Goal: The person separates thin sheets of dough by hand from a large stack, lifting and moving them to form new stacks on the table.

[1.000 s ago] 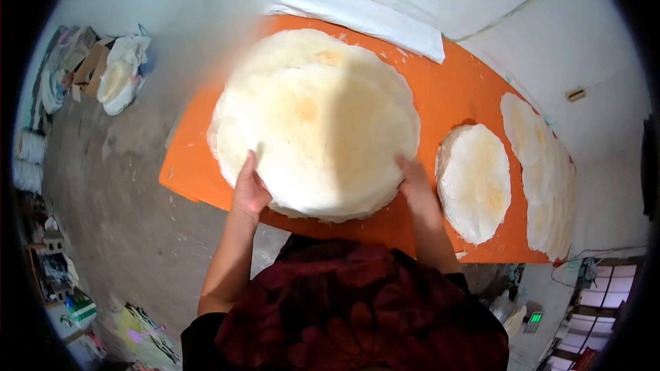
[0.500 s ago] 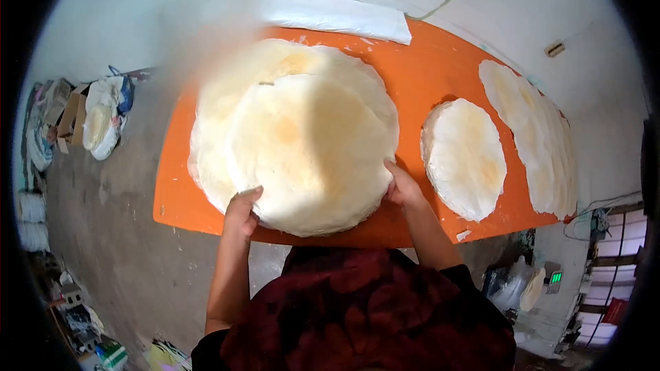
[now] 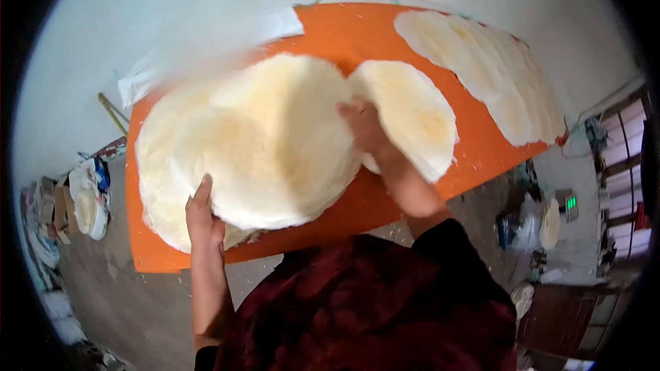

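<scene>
A large stack of thin, round, cream-coloured sheets (image 3: pixel 275 144) lies on the orange table (image 3: pixel 337 27), overlapping more sheets at its left. At the lower left edge of this stack, my left hand (image 3: pixel 205 216) has its thumb on top and its fingers partly hidden, gripping the rim. On the right edge, my right hand (image 3: pixel 362 124) is blurred, between the large stack and a smaller stack of sheets (image 3: pixel 412 113); its fingers are too smeared to read.
Overlapping sheets (image 3: pixel 488 75) fan across the table's far right. White material (image 3: pixel 282 25) lies at the back edge by the wall. Bags and boxes (image 3: pixel 65 206) stand on the floor at left; a scale with a green display (image 3: pixel 570 206) is at right.
The view has turned, shifting the table leftward. My right hand has moved up the large stack's right edge, nearer the smaller stack. My left hand remains at the lower left rim.
</scene>
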Tool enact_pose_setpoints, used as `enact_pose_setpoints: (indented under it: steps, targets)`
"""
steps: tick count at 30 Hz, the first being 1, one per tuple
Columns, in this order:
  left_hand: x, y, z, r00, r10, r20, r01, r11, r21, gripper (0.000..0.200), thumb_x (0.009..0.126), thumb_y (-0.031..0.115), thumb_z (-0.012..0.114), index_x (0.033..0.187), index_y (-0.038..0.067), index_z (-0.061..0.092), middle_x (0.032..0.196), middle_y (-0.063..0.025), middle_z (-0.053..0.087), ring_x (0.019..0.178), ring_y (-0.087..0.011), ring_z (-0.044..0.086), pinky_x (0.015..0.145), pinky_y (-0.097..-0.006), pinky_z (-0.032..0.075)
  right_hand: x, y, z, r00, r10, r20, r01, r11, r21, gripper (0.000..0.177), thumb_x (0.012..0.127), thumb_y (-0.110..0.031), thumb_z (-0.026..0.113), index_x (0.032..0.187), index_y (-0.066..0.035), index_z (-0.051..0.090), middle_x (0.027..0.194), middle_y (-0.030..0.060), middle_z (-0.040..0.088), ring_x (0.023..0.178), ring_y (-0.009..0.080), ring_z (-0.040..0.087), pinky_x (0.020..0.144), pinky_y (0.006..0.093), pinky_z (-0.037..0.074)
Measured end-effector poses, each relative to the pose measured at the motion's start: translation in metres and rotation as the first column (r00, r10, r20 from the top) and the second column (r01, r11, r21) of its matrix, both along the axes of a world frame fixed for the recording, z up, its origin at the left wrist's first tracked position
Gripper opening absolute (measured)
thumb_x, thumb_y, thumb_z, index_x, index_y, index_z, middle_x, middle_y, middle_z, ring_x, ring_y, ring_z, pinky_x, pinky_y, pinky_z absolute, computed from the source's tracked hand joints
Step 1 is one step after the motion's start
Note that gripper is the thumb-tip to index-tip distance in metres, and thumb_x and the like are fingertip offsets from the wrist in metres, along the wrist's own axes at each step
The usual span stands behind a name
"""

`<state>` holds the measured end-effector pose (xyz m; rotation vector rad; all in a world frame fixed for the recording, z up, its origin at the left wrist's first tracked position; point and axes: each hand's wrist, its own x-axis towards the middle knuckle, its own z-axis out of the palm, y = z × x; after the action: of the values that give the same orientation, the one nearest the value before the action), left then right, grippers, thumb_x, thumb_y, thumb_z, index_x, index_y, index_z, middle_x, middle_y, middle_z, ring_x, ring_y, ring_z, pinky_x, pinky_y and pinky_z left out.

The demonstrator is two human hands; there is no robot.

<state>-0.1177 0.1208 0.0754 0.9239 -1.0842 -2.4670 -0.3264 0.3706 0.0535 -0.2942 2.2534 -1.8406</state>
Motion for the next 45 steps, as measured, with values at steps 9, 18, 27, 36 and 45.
enact_pose_setpoints:
  steps: [9, 18, 27, 36, 45]
  targets:
    - [-0.137, 0.184, -0.003, 0.945, -0.297, -0.137, 0.308, 0.949, 0.066, 0.037, 0.085, 0.019, 0.057, 0.115, -0.001, 0.047, 0.113, -0.0103, 0.054, 0.103, -0.0216, 0.051, 0.091, -0.0348, 0.04, -0.054, 0.231, 0.061, 0.901, -0.402, 0.161, 0.432, 0.861, -0.268, 0.027, 0.085, -0.016, 0.057, 0.105, 0.001, 0.054, 0.095, 0.0113, 0.061, 0.077, 0.0171, 0.059, 0.065, 0.0306, 0.05]
    - [-0.173, 0.237, -0.131, 0.866, -0.455, 0.209, 0.464, 0.886, 0.009, 0.036, 0.084, 0.018, 0.059, 0.108, -0.007, 0.051, 0.103, -0.0133, 0.058, 0.095, -0.0228, 0.054, 0.083, -0.0341, 0.043, -0.07, 0.311, -0.11, 0.755, -0.493, 0.433, 0.57, 0.819, -0.062, 0.033, 0.084, -0.017, 0.057, 0.111, 0.003, 0.05, 0.101, 0.0134, 0.058, 0.087, 0.022, 0.057, 0.076, 0.0335, 0.048]
    - [-0.164, 0.223, -0.088, 0.772, -0.404, 0.49, 0.588, 0.748, -0.31, 0.038, 0.081, 0.03, 0.062, 0.101, -0.001, 0.055, 0.086, -0.0068, 0.059, 0.07, -0.0156, 0.054, 0.059, -0.0248, 0.044, -0.074, 0.322, -0.12, 0.753, -0.631, 0.187, 0.623, 0.775, 0.109, 0.048, 0.08, -0.021, 0.06, 0.119, 0.001, 0.043, 0.114, 0.0179, 0.051, 0.105, 0.0275, 0.05, 0.087, 0.0356, 0.041]
    - [-0.249, 0.206, -0.04, 0.93, -0.258, 0.26, 0.137, -0.414, -0.9, 0.053, 0.085, 0.036, 0.05, 0.13, 0.011, 0.038, 0.138, -0.021, 0.023, 0.128, -0.0346, 0.021, 0.101, -0.0443, 0.024, -0.079, 0.279, -0.081, 0.736, -0.06, -0.674, 0.592, 0.541, 0.598, 0.065, 0.074, -0.032, 0.06, 0.126, -0.003, 0.035, 0.131, 0.0215, 0.032, 0.121, 0.0386, 0.029, 0.095, 0.053, 0.026]
    - [-0.305, 0.235, -0.111, 0.797, -0.16, 0.583, 0.334, -0.687, -0.645, 0.053, 0.087, 0.043, 0.039, 0.135, 0.021, 0.03, 0.144, -0.0136, 0.011, 0.132, -0.0318, 0.009, 0.103, -0.0539, 0.012, -0.084, 0.281, -0.117, 0.867, -0.042, -0.497, 0.44, 0.532, 0.723, 0.068, 0.079, -0.039, 0.054, 0.131, -0.002, 0.028, 0.137, 0.0234, 0.019, 0.127, 0.041, 0.017, 0.098, 0.0567, 0.019]
